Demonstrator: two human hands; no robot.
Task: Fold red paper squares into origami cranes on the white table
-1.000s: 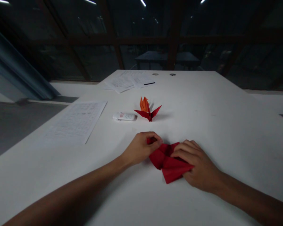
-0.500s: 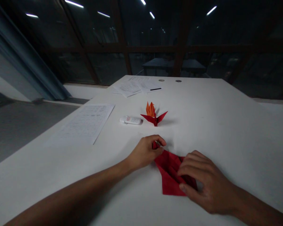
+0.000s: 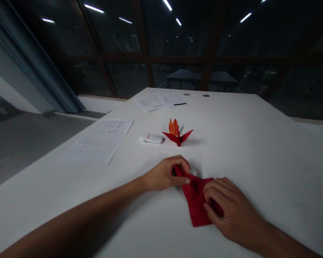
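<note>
A partly folded sheet of red paper [image 3: 197,206] lies on the white table in front of me, its near corner pointing down. My left hand [image 3: 168,173] pinches its upper left end between thumb and fingers. On its right side, my right hand [image 3: 228,206] grips the paper with curled fingers, which cover part of the folds. Beyond my hands stands a red paper crane [image 3: 179,138] with spread wings. Directly behind it is an orange folded paper piece [image 3: 173,127].
Left of the crane lies a white oval item with print [image 3: 151,138]. A printed sheet [image 3: 101,141] rests at the table's left, and more papers [image 3: 153,100] lie at the far end near two round discs [image 3: 186,94]. Dark windows stand behind.
The fingers of my right hand have curled in more, and the red paper's near part has shifted and folded somewhat. My left thumb has moved lower. The whole view has shifted slightly.
</note>
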